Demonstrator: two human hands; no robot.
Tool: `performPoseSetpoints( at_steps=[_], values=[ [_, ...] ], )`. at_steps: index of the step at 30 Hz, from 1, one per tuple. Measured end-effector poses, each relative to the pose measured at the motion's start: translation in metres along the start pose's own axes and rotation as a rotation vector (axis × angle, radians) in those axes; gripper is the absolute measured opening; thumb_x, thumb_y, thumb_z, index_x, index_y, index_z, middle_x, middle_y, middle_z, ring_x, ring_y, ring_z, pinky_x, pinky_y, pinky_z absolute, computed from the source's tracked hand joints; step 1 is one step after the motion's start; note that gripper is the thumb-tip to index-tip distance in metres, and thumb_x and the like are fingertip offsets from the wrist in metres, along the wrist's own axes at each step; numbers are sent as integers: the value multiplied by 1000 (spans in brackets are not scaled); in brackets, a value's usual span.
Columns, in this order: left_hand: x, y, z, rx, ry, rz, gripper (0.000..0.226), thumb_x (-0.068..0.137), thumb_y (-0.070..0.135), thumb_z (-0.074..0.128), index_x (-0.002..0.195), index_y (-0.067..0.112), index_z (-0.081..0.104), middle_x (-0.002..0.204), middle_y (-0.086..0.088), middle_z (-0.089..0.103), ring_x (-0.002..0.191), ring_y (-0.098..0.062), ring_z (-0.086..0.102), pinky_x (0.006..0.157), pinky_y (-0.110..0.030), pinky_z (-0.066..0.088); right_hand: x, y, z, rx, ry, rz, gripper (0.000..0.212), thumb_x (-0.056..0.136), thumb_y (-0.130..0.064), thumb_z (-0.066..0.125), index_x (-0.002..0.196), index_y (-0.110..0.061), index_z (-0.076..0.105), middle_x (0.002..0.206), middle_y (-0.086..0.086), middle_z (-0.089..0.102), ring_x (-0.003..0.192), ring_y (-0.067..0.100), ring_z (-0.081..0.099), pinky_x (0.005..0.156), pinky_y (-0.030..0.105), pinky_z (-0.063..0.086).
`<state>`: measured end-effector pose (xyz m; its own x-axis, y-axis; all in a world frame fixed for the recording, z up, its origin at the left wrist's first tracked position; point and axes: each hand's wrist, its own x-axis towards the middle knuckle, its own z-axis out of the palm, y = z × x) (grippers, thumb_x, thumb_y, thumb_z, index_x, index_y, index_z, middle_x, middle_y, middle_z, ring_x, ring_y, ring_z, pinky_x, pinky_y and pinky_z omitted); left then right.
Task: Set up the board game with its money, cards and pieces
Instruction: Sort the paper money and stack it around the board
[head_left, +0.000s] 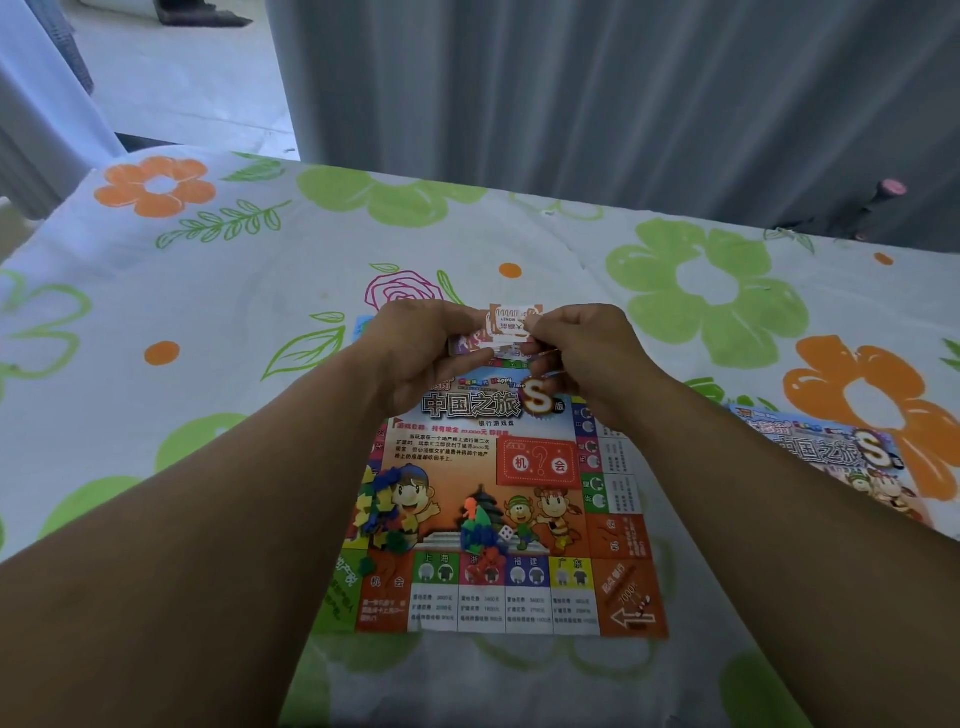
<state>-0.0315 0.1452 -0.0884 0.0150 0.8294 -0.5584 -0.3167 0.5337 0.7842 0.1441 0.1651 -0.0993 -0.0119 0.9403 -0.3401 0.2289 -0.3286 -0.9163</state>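
Above the far edge of the paper game board (498, 519), both bare forearms reach forward and converge, wrists level and close together; the left hand (423, 353) curls its fingers round a small stack of play-money notes (511, 325), thumb on top; the right hand (584, 353) pinches the stack's right edge between thumb and forefinger, its other fingers folded beneath; the top note is orange and white with its print upside down to the wearer; the board lies flat on the table below the hands, its orange arrow corner nearest on the right; a heap of coloured plastic pieces (382, 519) sits on its left side, a second cluster (483, 540) near the middle, and a white die (505, 532) just beside that cluster; a printed game package (831, 452) lies well apart to the right; everything rests on a flower-patterned tablecloth (208, 322) in green and orange; grey curtains (571, 93) hang behind the table, pale floor showing at upper left.
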Motion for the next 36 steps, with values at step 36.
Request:
performPoseSetpoints(
  at_steps=[36],
  values=[
    [14,-9,11,2,-96,18,22,88,-11,65,108,-4,67,99,-16,73,88,-23,75,71,-27,62,1,7,-5,-46,84,-170,21,95,-21,68,86,-2,68,62,8,61,55,19,56,49,29,52]
  ],
)
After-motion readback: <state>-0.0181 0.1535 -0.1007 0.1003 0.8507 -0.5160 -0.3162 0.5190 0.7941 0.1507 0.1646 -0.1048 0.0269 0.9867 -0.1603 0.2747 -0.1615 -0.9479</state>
